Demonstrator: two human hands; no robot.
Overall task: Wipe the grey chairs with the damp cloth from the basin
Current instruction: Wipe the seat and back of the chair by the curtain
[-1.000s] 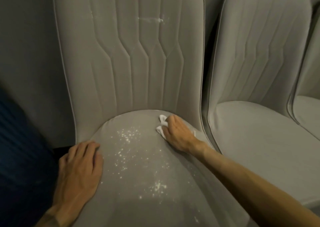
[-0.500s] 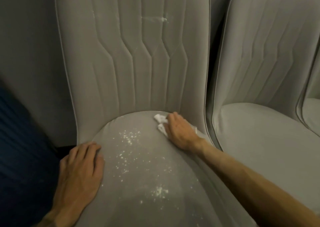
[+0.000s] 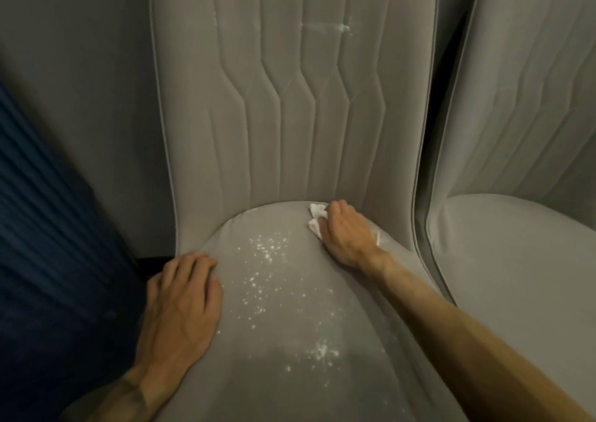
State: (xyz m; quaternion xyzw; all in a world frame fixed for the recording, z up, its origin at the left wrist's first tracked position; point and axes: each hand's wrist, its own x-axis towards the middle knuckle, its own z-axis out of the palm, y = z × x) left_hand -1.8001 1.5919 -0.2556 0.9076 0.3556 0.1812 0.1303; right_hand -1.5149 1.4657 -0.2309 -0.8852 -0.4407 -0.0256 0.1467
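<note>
Grey upholstery fills the view: the near chair (image 3: 290,115) has a stitched backrest and a rounded seat, and every place below is given relative to that seat. At the seat's back right, just in front of the crease where it meets the backrest, the right hand (image 3: 346,233) presses a white cloth (image 3: 316,218) down on the fabric, fingers curled together over the bunched wad so only its far corners show. The left hand (image 3: 180,305) lies flat on the seat's left edge, fingers loosely spread, apparently steadying the chair. White specks (image 3: 267,254) dot the seat's middle, with a denser patch (image 3: 322,354) nearer the front. To do this step well, the cloth would best be drawn from the back crease forward through the specks in overlapping strokes, with even pressure, gathering the powder rather than scattering it, and refolded to a clean face once loaded. A pale smear (image 3: 325,28) high on the backrest also needs a pass. A second chair (image 3: 516,260) stands just right of the seat, not yet touched by either hand.
</note>
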